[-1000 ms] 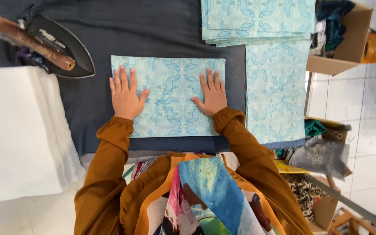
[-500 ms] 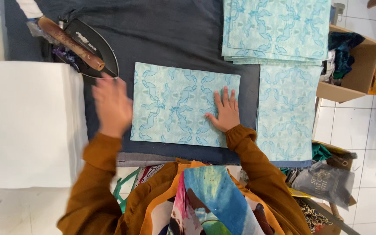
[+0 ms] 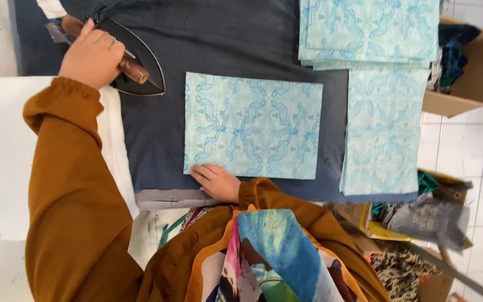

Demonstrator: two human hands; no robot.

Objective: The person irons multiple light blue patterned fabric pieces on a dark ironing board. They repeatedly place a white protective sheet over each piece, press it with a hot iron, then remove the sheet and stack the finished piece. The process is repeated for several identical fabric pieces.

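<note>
Iron (image 3: 135, 61) at upper left was partly hidden: left hand (image 3: 91, 57) was closed round its wooden handle. Right hand (image 3: 217, 182) lay flat, fingers extended, on lower-left corner of blue patterned cloth (image 3: 252, 125) at frame centre, holding nothing.

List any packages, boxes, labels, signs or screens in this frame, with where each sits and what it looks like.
Cardboard box: upper right, beside the dark ironing surface; brown, open, dark blue-green cloth inside.
Second cardboard box: lower right on the floor; brown, open, green and grey cloth inside.
Iron under the left hand: small pale marking on its dark body, too small to tell.
No signs or screens.
</note>
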